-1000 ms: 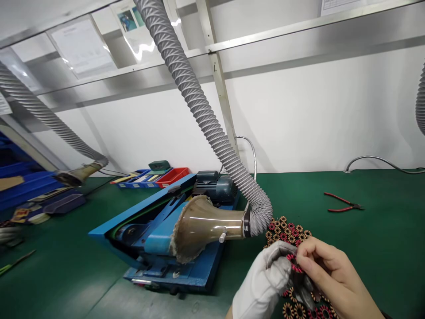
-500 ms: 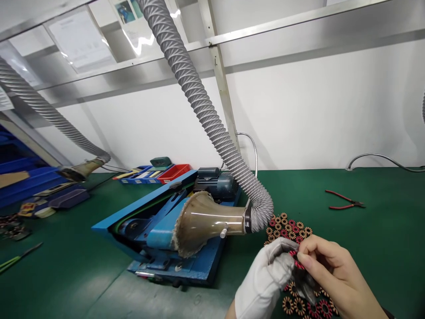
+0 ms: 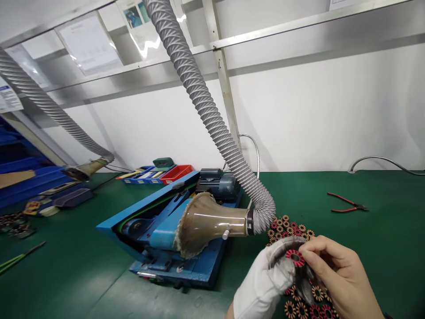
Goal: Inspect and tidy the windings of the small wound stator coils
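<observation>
A: State the component and location.
B: Small red-and-black spoked ring, apparently wire-wound (image 3: 299,261), raised over the smooth green bench top (image 3: 388,248). Presumably light and rigid, with delicate windings; hold by the outer rim.
A: Hand pose?
B: White-gloved left hand (image 3: 270,275) grips the ring; bare right hand (image 3: 338,270) pinches at its edge, contents hidden.

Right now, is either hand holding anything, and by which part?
Yes: the gloved left hand holds a red ring by its rim. The bare right hand is at the ring's right edge; whether it grips too cannot be told.
</observation>
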